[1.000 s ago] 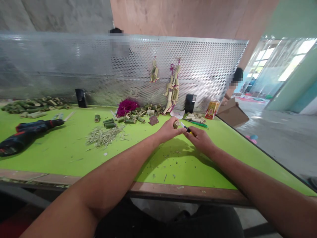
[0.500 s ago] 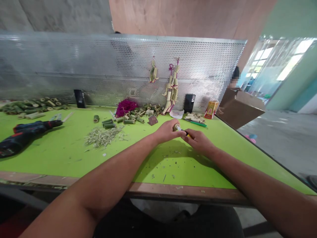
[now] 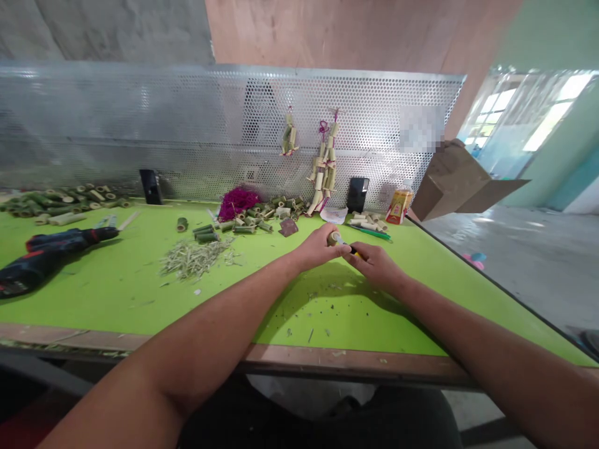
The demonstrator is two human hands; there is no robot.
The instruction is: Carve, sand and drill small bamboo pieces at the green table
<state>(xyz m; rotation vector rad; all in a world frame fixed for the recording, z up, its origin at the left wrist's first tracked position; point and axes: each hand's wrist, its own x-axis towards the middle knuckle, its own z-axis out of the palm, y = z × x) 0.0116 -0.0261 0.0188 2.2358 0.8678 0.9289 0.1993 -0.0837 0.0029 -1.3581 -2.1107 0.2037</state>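
My left hand (image 3: 319, 248) is closed around a short piece of bamboo (image 3: 334, 237), its pale cut end turned toward my right side. In my right hand (image 3: 374, 265) is a utility knife (image 3: 354, 251) with a black and yellow handle. Its blade reaches the open end of the bamboo piece, held just above the green table top. My left thumb lies close to the knife. Small dark crumbs and shavings are scattered on the table below my hands.
Bamboo shavings (image 3: 193, 257) lie left of my hands, with cut bamboo pieces (image 3: 248, 218) and purple string (image 3: 238, 202) behind. A cordless drill (image 3: 60, 249) lies far left. Bamboo strings (image 3: 322, 165) hang on the perforated metal panel (image 3: 187, 137). A cardboard box (image 3: 452, 178) is past the right edge.
The cardboard box behind the right table edge has turned and moved up, and the person by it has shifted behind the panel. My hands have barely moved.
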